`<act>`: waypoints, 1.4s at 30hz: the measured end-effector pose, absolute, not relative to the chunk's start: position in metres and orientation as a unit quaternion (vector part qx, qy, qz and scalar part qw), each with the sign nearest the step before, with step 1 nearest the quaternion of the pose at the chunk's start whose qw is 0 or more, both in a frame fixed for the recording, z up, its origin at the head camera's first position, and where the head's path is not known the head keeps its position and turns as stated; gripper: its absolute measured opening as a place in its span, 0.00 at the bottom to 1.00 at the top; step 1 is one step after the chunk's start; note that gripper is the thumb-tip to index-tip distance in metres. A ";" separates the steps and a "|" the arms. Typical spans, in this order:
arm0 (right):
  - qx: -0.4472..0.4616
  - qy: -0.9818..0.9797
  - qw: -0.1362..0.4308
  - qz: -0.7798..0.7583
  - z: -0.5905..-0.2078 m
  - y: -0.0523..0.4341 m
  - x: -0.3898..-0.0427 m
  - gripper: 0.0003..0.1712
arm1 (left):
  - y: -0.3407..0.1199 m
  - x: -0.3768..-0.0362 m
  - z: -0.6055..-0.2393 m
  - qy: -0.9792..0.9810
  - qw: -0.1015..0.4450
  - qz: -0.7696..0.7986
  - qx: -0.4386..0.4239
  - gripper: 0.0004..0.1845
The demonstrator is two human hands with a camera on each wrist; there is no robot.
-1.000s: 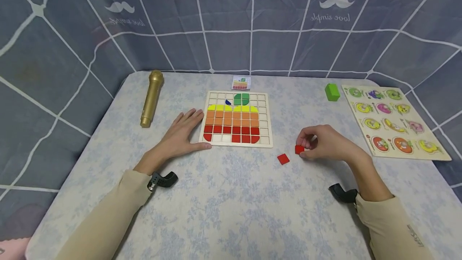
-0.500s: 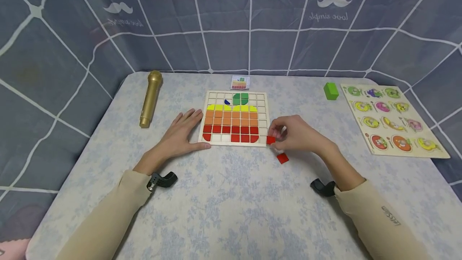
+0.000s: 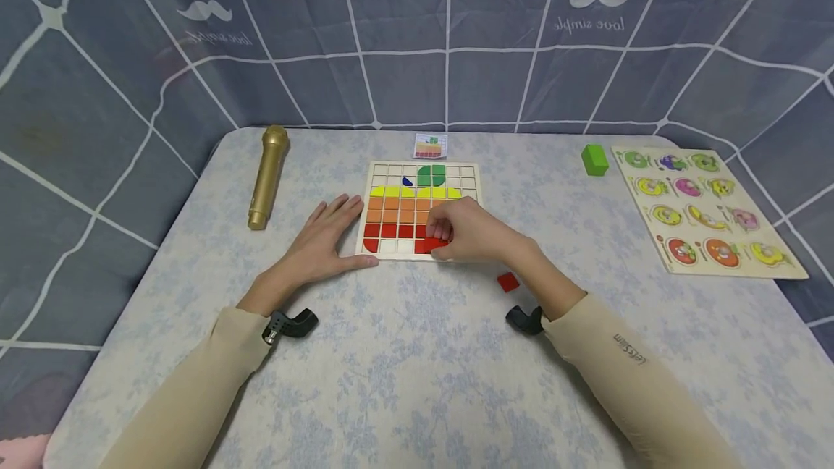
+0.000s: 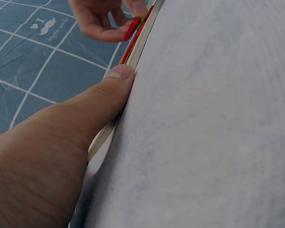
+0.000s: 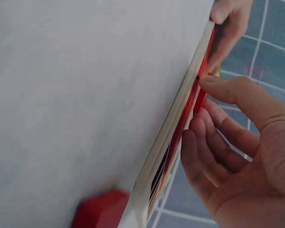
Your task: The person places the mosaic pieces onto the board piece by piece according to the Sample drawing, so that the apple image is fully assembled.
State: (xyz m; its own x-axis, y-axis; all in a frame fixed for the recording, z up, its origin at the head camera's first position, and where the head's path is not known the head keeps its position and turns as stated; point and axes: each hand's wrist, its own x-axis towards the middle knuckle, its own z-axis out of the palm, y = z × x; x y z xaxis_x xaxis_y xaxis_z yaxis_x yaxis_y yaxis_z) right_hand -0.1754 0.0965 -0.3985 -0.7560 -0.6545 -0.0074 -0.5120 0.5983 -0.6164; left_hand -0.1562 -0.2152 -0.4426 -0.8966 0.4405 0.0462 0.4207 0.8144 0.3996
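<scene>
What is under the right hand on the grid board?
The right hand pinches a red tile at the bottom row of the grid board, beside two empty cells. Its fingers cover the board's lower right cells, so what fills them cannot be seen.

The pale square grid puzzle board (image 3: 474,178) looks like unfinished light wood, matt, with a plain sawn edge showing in the right wrist view (image 5: 173,124). The flat red square tile (image 5: 200,100) pinched in the right hand (image 3: 470,232) has a smooth, painted, slightly satin face; the loose red square tile (image 3: 508,281) on the table looks the same. The pale blue flower-printed tablecloth (image 3: 417,353) is soft matt fabric, finely textured up close. The gold cylindrical microphone (image 3: 266,176) has a brushed metallic sheen, though it may be coated plastic. The blue-grey grid-patterned backdrop (image 3: 391,20) is matt cloth, creased. The green block (image 3: 594,160) looks smooth and painted.
</scene>
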 end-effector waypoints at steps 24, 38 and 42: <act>-0.344 0.884 0.069 -0.309 -0.403 0.057 -0.170 0.09 | -0.215 -0.155 -0.441 0.953 0.028 0.207 0.222 0.62; -0.264 0.870 0.107 -0.402 -0.400 0.121 -0.169 0.07 | -0.216 -0.155 -0.442 0.951 0.022 0.207 0.228 0.61; -0.232 0.870 0.132 -0.415 -0.401 0.147 -0.167 0.11 | -0.217 -0.155 -0.441 0.950 0.018 0.209 0.230 0.61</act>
